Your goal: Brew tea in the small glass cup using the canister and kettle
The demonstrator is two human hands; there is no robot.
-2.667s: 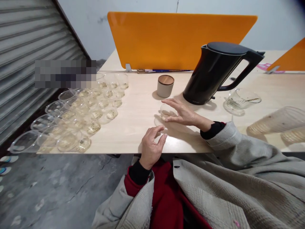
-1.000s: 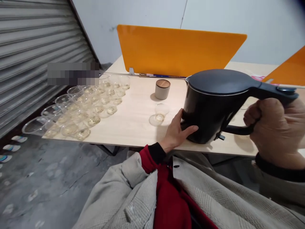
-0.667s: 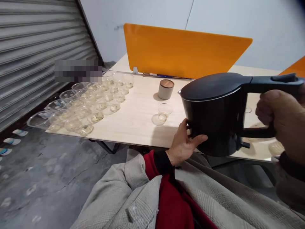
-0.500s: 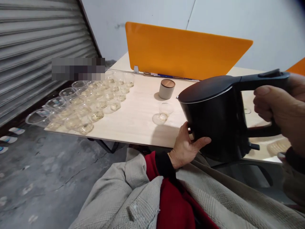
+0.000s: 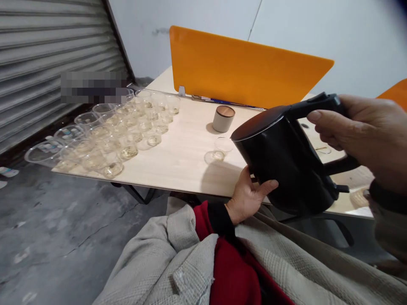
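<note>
A black electric kettle (image 5: 286, 169) is held above the table's front edge, tilted with its spout down to the left. My right hand (image 5: 365, 131) is wrapped round its handle, thumb along the top. My left hand (image 5: 248, 197) is at the lower left of the body, thumb across the near side and fingers at the left edge; part of its grip is hidden. Left of the spout stands a clear plastic cup (image 5: 219, 155) with a little pale liquid at its bottom. No stream shows from the spout.
Rows of clear plastic cups (image 5: 129, 150) with pale liquid and bits in them fill the table's left end. A grey canister (image 5: 222, 120) with a wooden lid stands behind the single cup. An orange divider (image 5: 248, 67) crosses the back, pens at its foot.
The kettle has tipped further, its spout moving left and down. My right hand has moved left with the handle, while my left hand stays nearly in place.
</note>
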